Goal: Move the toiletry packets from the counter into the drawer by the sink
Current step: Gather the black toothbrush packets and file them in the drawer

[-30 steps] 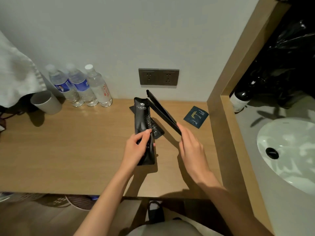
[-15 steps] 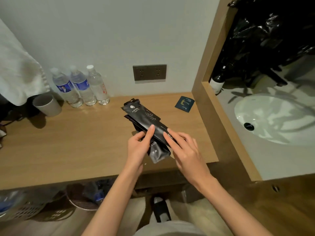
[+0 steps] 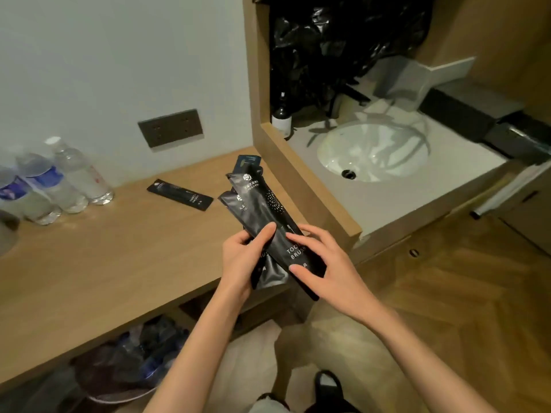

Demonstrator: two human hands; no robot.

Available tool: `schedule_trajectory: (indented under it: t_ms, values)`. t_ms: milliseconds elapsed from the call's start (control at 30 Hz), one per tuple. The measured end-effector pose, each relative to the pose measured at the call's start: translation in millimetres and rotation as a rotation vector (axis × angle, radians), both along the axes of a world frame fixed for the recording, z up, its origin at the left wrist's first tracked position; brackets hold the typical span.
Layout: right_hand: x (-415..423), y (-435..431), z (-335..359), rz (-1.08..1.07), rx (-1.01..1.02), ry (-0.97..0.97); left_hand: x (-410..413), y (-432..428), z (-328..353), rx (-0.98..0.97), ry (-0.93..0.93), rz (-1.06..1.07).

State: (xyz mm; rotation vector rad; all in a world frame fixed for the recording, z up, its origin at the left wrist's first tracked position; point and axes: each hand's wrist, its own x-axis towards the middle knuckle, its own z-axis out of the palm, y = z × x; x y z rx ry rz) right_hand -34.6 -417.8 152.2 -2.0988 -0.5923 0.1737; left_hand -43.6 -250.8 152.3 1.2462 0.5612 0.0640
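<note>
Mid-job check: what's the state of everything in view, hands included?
left hand: grips the black packets.
right hand: fingers curled over the same packets.
black packets: stacked, held tilted above the counter edge.
toothbrush packet: flat on the counter, untouched.
blue packet: on the counter, partly hidden.
water bottles: upright.
dark bottle: upright beside the sink.
sink: basin empty.
</note>
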Motion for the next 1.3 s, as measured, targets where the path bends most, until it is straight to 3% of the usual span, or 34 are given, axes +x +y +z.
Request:
schedule_trajectory:
  t_ms: [267, 433, 867, 1300]
  values:
    - [13.5, -113.3, 11.2, -0.372, 0.403, 0.347, 44.1, -120.6, 7.4, 0.19, -0.137, -0.281]
    - [32.8, -214.3, 16.0, -0.411, 0.523, 0.468, 76.2, -228.0, 10.4, 0.319, -0.234, -0.398]
    - [84.7, -443.7, 37.8, -0.646, 0.607, 0.399, 157.4, -465.6, 11.8, 0.546, -0.434, -0.534]
    - [246.2, -571.5, 35.8, -0.662, 0.514, 0.298, 311.9, -575.5, 6.8, 0.459, -0.409, -0.495]
